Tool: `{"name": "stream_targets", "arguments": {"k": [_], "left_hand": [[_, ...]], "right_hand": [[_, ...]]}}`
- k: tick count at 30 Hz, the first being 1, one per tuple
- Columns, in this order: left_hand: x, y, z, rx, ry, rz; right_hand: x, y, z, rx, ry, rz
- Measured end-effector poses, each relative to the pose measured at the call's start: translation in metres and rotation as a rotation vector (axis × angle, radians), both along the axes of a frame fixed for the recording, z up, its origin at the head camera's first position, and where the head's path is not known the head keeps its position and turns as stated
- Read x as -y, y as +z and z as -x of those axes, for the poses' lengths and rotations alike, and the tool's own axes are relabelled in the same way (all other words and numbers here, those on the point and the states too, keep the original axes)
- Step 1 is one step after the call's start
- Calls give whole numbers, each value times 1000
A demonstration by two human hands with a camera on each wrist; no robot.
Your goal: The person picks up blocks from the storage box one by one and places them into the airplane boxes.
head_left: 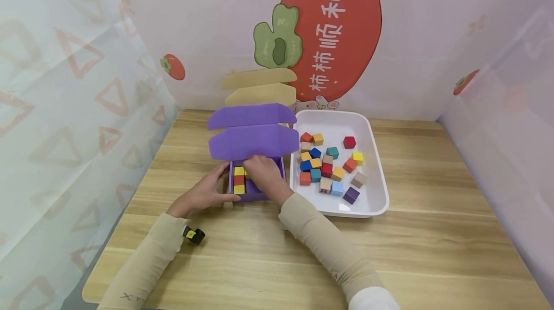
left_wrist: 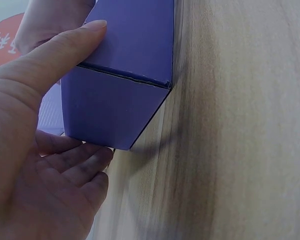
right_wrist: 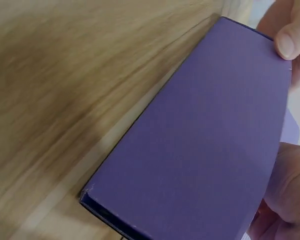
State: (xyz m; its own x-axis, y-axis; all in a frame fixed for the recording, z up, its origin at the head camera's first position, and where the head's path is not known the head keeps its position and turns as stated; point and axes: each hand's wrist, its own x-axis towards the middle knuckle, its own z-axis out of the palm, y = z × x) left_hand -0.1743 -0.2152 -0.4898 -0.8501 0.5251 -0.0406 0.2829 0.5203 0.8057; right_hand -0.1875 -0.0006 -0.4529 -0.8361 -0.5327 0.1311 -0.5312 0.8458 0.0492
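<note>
Beige sleeves (head_left: 331, 245); hands (head_left: 265, 176) partly cover purple box (head_left: 254, 197) beside white tray (head_left: 375, 170).

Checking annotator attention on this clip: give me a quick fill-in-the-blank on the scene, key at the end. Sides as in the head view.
1. The right hand reaches into the box, whose colour is ____.
2. The left hand holds the box at its ____ side.
3. The white tray stands to the ____ of the box.
4. Along the box's left wall, the cube between two yellow ones is ____.

Missing words: purple; left; right; red.
</note>
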Motion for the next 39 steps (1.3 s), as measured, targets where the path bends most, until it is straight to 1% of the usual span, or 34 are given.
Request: {"name": "stream_targets", "arguments": {"k": [3, 5, 8, 11, 14, 18, 22, 23, 26, 28, 30, 32, 34, 39], "left_hand": [[1, -1, 0, -2, 1, -3], [1, -1, 0, -2, 3, -3], [1, -1, 1, -4, -1, -3], [1, -1, 2, 3, -10, -9], [2, 0, 2, 18, -14, 1], [4, -2, 6, 34, -25, 12], [8, -9, 13, 73, -50, -12], [9, -11, 15, 89, -55, -21], [13, -15, 20, 136, -73, -62], [15, -16, 23, 157, -76, -81], [17, -17, 26, 156, -88, -88], [17, -17, 28, 153, -93, -93], [17, -17, 31, 139, -101, -94], [16, -17, 32, 125, -92, -73]], "right_hand": [[0, -1, 0, -28, -5, 8], [0, 0, 0, -25, -7, 23], [-3, 7, -2, 39, -20, 78], [-9, 20, -5, 140, -32, 152], [-18, 35, -9, 232, -24, 219], [-37, 55, -15, 295, -18, 309], [-63, 76, -22, 342, -43, 408], [-71, 81, -23, 349, -52, 419], [-94, 91, -27, 347, -69, 420], [-110, 95, -29, 342, -78, 407], [-127, 96, -30, 350, -92, 392], [-144, 96, -30, 356, -98, 379], [-160, 94, -31, 373, -123, 362], [-192, 84, -33, 451, -168, 318]]}}
